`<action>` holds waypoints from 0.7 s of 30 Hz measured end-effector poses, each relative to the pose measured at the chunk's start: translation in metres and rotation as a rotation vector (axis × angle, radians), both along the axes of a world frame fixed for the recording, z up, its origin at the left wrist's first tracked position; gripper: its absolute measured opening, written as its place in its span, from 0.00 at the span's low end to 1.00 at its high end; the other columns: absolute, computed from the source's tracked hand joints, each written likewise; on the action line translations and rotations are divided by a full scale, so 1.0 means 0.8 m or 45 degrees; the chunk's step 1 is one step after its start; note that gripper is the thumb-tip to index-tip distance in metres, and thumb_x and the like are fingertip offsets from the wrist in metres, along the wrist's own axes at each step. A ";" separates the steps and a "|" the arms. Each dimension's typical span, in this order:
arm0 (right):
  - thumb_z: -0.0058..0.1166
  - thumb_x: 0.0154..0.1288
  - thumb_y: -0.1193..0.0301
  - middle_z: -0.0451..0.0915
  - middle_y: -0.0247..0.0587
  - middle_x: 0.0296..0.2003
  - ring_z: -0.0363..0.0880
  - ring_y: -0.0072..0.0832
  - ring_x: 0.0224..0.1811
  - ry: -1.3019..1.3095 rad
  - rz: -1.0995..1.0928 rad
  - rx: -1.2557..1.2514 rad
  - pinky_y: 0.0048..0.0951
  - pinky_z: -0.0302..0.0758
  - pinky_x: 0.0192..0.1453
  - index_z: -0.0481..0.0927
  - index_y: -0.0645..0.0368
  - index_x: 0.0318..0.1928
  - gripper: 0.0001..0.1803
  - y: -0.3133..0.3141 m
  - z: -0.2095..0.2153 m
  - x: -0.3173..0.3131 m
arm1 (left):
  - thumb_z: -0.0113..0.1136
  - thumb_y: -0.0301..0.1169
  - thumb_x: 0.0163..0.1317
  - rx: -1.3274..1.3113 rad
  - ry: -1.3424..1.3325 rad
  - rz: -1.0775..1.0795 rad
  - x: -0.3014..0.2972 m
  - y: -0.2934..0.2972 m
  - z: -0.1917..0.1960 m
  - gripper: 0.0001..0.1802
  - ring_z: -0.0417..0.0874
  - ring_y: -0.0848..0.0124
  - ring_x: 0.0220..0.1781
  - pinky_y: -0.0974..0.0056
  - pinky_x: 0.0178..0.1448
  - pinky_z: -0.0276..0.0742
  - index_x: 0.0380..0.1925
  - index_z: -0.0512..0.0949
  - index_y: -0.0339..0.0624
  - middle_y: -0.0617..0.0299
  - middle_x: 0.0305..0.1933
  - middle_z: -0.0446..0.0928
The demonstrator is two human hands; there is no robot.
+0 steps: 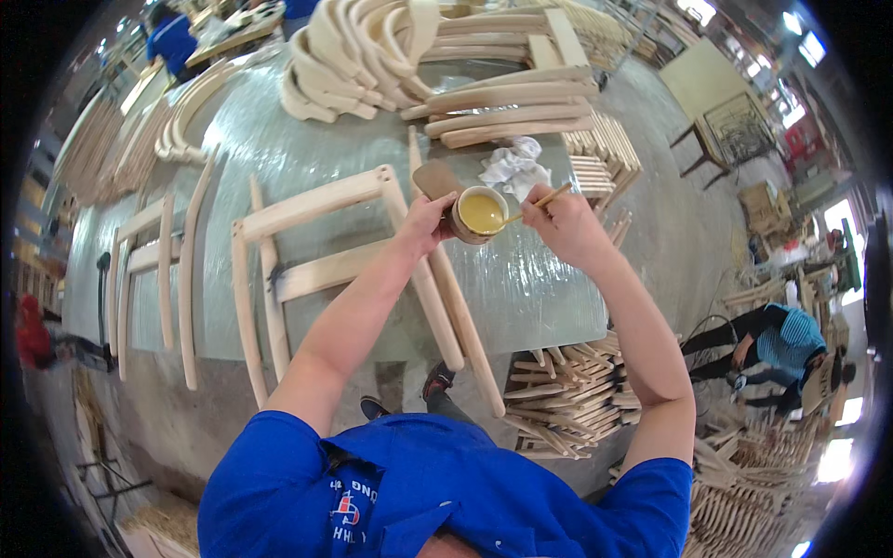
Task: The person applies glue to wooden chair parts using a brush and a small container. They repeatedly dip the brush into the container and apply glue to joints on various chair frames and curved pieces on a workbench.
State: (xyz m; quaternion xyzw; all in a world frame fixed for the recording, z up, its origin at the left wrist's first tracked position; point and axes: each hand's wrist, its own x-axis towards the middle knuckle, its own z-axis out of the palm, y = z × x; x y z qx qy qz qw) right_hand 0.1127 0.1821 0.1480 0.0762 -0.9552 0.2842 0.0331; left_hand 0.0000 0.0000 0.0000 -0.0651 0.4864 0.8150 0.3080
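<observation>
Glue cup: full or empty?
Nearly full: yellow liquid sits close to the rim of the cup held by the left hand.

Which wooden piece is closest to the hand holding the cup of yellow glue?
The long straight rail running under the left hand, which holds the cup. The curved pieces lie stacked far up the table.

You work under bright, even workshop light; daylight flares white through windows at far right. The glossy tabletop carries soft sheen. Fisheye bends edges into a black rim.
</observation>
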 end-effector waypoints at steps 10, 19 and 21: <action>0.51 0.64 0.71 0.79 0.38 0.25 0.81 0.23 0.32 0.113 0.544 -0.210 0.24 0.76 0.37 0.76 0.66 0.34 0.09 -0.254 0.020 -0.014 | 0.53 0.35 0.64 0.000 0.066 0.255 0.103 -0.217 0.016 0.12 0.83 0.68 0.34 0.57 0.31 0.84 0.43 0.71 0.40 0.60 0.37 0.78; 0.56 0.59 0.75 0.77 0.36 0.22 0.73 0.22 0.23 0.071 0.849 -0.039 0.24 0.72 0.31 0.77 0.64 0.30 0.05 -0.338 0.072 -0.016 | 0.54 0.34 0.63 0.110 0.174 0.251 0.145 -0.373 0.040 0.11 0.84 0.67 0.35 0.58 0.37 0.84 0.44 0.70 0.44 0.59 0.39 0.78; 0.56 0.57 0.75 0.77 0.40 0.19 0.74 0.26 0.20 0.131 0.977 -0.091 0.27 0.71 0.28 0.76 0.64 0.29 0.05 -0.350 0.079 -0.021 | 0.54 0.34 0.63 0.135 0.155 0.253 0.148 -0.391 0.045 0.12 0.84 0.66 0.36 0.56 0.39 0.84 0.45 0.71 0.44 0.59 0.40 0.78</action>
